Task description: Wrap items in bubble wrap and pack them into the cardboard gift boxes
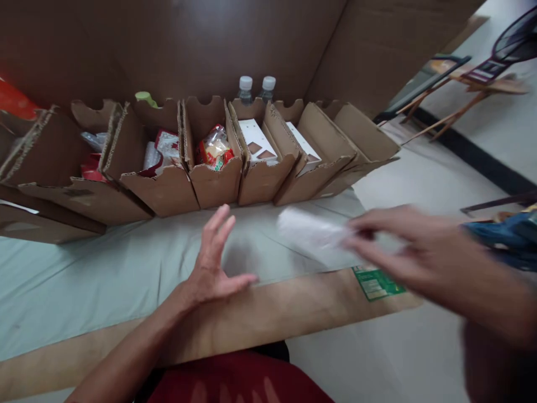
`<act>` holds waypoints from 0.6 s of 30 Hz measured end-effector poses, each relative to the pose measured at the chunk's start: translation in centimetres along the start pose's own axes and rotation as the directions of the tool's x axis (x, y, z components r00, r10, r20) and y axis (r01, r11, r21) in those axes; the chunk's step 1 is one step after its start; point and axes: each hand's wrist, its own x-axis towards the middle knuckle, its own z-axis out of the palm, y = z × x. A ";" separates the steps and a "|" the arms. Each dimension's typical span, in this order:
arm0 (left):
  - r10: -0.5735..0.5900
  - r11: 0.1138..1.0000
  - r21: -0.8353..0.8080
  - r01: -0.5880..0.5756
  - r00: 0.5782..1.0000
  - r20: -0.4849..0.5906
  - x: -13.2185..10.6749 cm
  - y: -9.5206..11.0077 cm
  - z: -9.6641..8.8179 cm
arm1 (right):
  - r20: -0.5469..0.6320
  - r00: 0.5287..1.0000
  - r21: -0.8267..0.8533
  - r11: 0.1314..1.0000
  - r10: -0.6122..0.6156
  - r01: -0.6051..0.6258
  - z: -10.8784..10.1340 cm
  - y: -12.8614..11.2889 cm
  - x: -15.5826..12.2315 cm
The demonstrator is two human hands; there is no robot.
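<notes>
My right hand [403, 246] pinches one end of a white, soft-looking packet [312, 228] between thumb and fingers. Motion blurs both, so the packet's exact kind cannot be made out. It hangs in the air over the pale green cloth [260, 224], pointing left. My left hand [216, 257] is held above the table's front edge, thumb and fingers apart, with nothing in it. Beyond the hands stands a row of open cardboard bins. The bin nearest my left fingertips [216, 187] contains a red and clear snack packet [216, 148].
Neighbouring bins hold white boxes [255, 140] and red-and-white packets [168, 144]. Two white-capped bottles [245, 89] stand behind them. A green printed sheet [375, 284] lies at the wooden table edge [272, 305]. At right are a wooden stool [486, 84] and a racket-like object [514, 42].
</notes>
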 end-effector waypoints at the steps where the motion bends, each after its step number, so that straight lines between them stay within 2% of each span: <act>1: 0.015 0.999 -0.033 -0.013 0.998 0.058 -0.1 1.1 -0.1 | 0.076 0.992 0.063 0.993 -0.100 0.095 1.1 -1.6 0.1; 3: -0.048 0.996 -0.067 0.062 0.978 0.201 -0.7 2.1 -0.3 | 0.161 0.956 0.189 0.958 -0.245 0.214 2.6 -3.3 1.3; 5: -0.239 0.961 -0.056 0.270 0.917 0.320 -1.5 1.7 -0.8 | 0.104 0.973 0.179 0.966 -0.206 0.185 2.4 -2.5 3.4; 7: -0.457 0.859 -0.052 0.509 0.808 0.372 -2.3 0.4 -1.5 | -0.012 0.996 0.013 0.996 -0.085 0.086 1.3 0.1 5.8; 8: -0.541 0.795 -0.070 0.603 0.756 0.369 -2.6 -0.3 -1.9 | -0.052 0.997 -0.123 0.992 -0.048 0.041 0.8 1.7 7.0; 10: -0.640 0.689 -0.142 0.711 0.689 0.340 -3.0 -1.5 -2.4 | -0.062 0.998 -0.365 0.931 -0.009 -0.014 0.5 4.4 9.0; 13: -0.686 0.610 -0.227 0.759 0.650 0.328 -3.4 -2.5 -2.7 | 0.034 0.997 -0.547 0.836 0.074 -0.043 2.2 5.9 11.3; 16: -0.678 0.581 -0.248 0.776 0.629 0.380 -3.5 -2.7 -2.8 | 0.053 0.988 -0.584 0.807 0.145 -0.087 4.5 5.0 12.7; 18: -0.669 0.573 -0.260 0.778 0.626 0.399 -3.6 -2.7 -2.9 | 0.027 0.988 -0.578 0.809 0.154 -0.110 5.1 4.4 13.2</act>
